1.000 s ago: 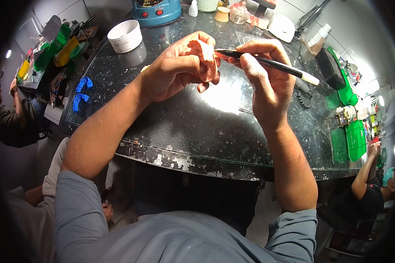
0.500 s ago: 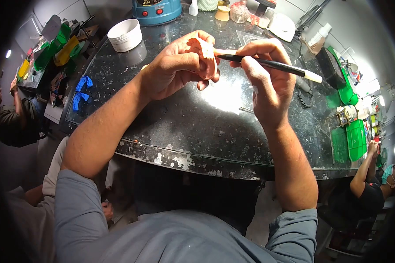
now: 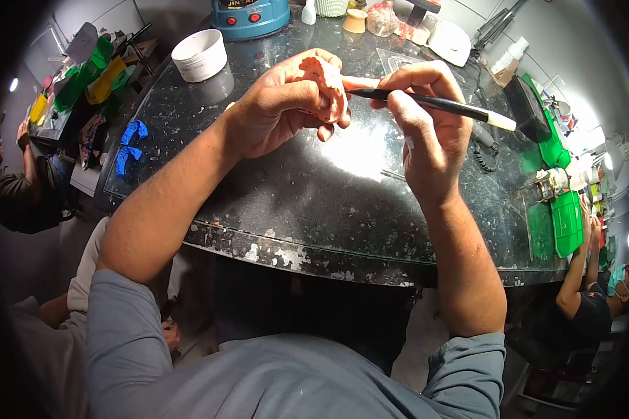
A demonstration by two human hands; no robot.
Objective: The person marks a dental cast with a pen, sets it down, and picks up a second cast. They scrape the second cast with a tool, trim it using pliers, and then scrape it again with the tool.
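Between the thumb and fingers of my left hand (image 3: 276, 105) is a pink, scalloped dental piece (image 3: 326, 80), held above the dark bench. My right hand (image 3: 430, 133) grips a black tool with a pale end (image 3: 461, 108), held like a pen. The tool's tip points left at the right side of the pink piece; whether it touches is too small to tell. A finger of my right hand reaches towards the piece. Part of the piece is hidden by my left thumb and fingers.
The dark, paint-chipped bench (image 3: 293, 188) carries a white tub (image 3: 199, 57), blue pieces (image 3: 128, 148), a blue machine (image 3: 250, 19), a green tray (image 3: 567, 220) and a metal-framed device (image 3: 548, 183). Co-workers sit left (image 3: 28, 195) and right (image 3: 587, 307).
The pink piece has tilted slightly in my left hand, and the tool has shifted a little to the right. The co-worker at the right has raised their hands.
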